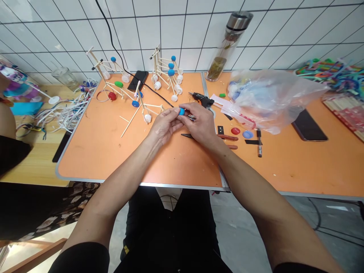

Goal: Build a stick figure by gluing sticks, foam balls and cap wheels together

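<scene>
My left hand [165, 123] and my right hand [200, 125] meet over the middle of the orange table [108, 151]. Together they pinch a small blue bottle cap [181, 111] between the fingertips. A thin dark tool pokes out from under my right hand's fingers; what it is I cannot make out. Pliers with red handles [227, 137] lie just right of my right hand. A black and orange glue gun [202, 99] rests behind the hands. Stick-and-cap models [167, 76] stand further back.
A clear plastic bag [270, 98] of parts lies at the right, beside a black phone [308, 127]. Loose red and blue caps [241, 132] sit near it. A tall glass bottle [227, 49] stands by the tiled wall. Another person's sleeve [11, 151] shows at the left.
</scene>
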`<state>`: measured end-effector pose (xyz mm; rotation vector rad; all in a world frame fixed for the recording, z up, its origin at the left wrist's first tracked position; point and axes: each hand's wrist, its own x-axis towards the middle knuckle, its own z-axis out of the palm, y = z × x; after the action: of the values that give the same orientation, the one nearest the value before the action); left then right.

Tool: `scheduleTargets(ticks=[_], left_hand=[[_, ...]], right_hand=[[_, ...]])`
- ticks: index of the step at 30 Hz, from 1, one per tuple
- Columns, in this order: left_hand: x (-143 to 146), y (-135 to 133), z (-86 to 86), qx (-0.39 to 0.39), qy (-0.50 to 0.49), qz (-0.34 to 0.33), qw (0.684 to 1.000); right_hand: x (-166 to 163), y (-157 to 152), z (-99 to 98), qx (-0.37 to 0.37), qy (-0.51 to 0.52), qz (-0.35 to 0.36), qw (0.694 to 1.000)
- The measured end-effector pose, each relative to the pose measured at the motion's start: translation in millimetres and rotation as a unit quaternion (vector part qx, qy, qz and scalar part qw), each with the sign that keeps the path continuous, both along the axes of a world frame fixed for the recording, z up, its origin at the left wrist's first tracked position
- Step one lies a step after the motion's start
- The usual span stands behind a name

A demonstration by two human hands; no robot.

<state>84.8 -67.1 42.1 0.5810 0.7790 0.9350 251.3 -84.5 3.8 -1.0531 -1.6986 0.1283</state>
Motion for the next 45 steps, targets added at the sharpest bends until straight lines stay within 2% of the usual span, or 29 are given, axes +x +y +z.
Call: scheduleTargets(ticks=[4, 9, 15, 21, 27, 35, 45], left_hand=[[1, 0, 3.5, -0.027, 0.000, -0.004, 1.000], [2, -2, 6.9, -0.038, -0.001, -0.022, 0.999], [1, -2, 5.6, -0.033, 0.004, -0.020, 0.999], [-1, 0, 2.5, -0.013, -0.001, -0.015, 1.000], [0, -1, 0.7, -0.024, -0.015, -0.010, 1.000], [1, -1, -0.6, -0.023, -0.011, -0.043, 0.999], [1, 0, -3.2, 0.008, 0.002, -0.040, 0.999]], right_hand=[[1, 0, 4.6, -0.032, 0.043, 0.002, 0.999], [2, 0, 6.6, -0.061, 0.049, 0.010, 0.997], [1, -1, 6.2, -0.052, 0.049, -0.004, 0.997], [2, -1, 7.6, -0.039, 0.033, 0.020, 0.999], [1, -1, 5.1, -0.037, 0.018, 0.020, 0.999], [-1, -4, 4.8, -0.019, -0.002, 0.007, 1.000], [-1, -3, 4.9, -0.016, -0.017, 0.007, 1.000]])
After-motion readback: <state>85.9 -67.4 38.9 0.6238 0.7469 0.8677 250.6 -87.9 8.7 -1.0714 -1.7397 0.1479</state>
